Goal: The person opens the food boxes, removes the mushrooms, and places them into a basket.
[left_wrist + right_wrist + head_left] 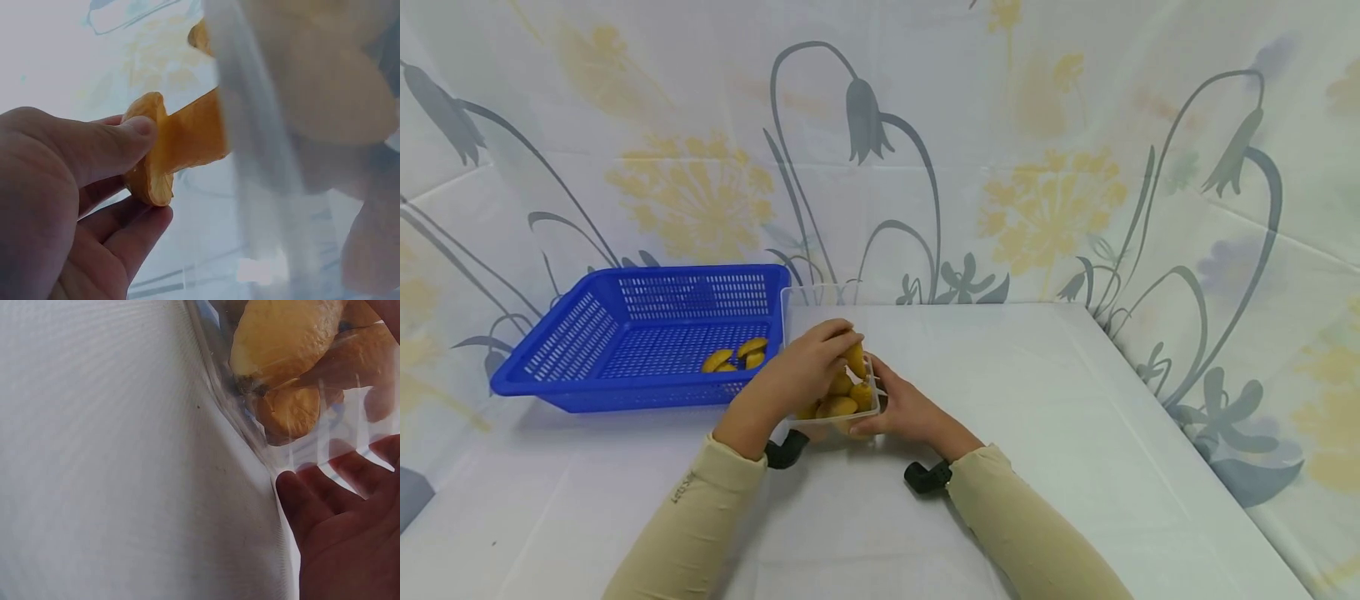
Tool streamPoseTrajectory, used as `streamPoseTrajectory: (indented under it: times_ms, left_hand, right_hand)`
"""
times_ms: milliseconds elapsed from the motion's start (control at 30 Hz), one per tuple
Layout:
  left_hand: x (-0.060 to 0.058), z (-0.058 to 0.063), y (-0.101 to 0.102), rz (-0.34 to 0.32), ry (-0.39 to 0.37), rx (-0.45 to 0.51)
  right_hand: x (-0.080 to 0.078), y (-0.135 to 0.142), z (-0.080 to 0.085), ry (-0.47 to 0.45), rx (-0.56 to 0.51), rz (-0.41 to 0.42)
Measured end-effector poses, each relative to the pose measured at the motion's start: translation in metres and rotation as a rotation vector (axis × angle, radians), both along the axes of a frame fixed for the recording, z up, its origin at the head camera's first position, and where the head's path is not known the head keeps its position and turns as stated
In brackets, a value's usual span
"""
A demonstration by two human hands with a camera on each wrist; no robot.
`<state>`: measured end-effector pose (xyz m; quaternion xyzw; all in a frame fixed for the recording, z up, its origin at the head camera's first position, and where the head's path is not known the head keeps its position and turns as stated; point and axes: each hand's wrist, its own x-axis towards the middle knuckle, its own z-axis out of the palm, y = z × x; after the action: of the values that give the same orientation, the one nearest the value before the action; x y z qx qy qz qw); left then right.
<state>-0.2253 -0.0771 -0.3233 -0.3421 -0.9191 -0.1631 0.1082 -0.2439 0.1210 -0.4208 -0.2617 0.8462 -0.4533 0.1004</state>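
Note:
My left hand [805,371] is over a clear plastic box [877,392] and pinches a yellow-brown mushroom [190,134] by its cap, between thumb and fingers. The stem points toward the box wall in the left wrist view. Inside the box lie several more mushrooms [837,407]. At the box's right side, my right hand [906,408] holds it, thumb near the front corner and fingertips against the wall in the right wrist view. A clear upright panel [820,308], seemingly its lid, rises behind the box.
To the left stands a blue perforated basket [550,387] with two mushrooms [718,361] near its front right corner. A white cloth [1037,392] covers the table. Flower-patterned fabric [925,100] hangs behind and at the right. A grey object [411,496] shows at the left edge.

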Motion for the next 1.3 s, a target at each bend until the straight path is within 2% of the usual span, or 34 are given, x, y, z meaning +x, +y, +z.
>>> streamPoseTrajectory:
  times_ms: [100,333,533,667,833,1167,1300]
  left_hand:
    - [0.001,0.004,-0.003,0.009,0.005,0.033]
    - [0.002,0.012,-0.016,0.019,0.081,0.122]
    - [0.0,0.017,-0.027,0.046,0.122,0.162]
    - [-0.001,0.02,-0.033,0.056,0.105,0.18]
    - [-0.001,0.024,-0.042,0.083,0.07,0.215]
    - [-0.004,0.029,-0.07,0.187,0.004,0.269]
    - [-0.004,0.031,-0.079,0.221,-0.027,0.291]
  right_hand:
    - [0.0,0.0,0.0,0.0,0.009,-0.006]
    - [-0.001,0.002,0.0,0.017,0.01,-0.008]
    - [-0.007,0.01,-0.001,0.017,0.023,-0.062]
    - [-0.011,0.018,-0.002,0.004,0.024,-0.109]
    - [-0.014,0.025,-0.002,-0.011,-0.012,-0.126]
    - [-0.018,0.031,0.001,-0.096,-0.035,-0.149]
    - [-0.018,0.031,-0.001,-0.078,-0.055,-0.149]
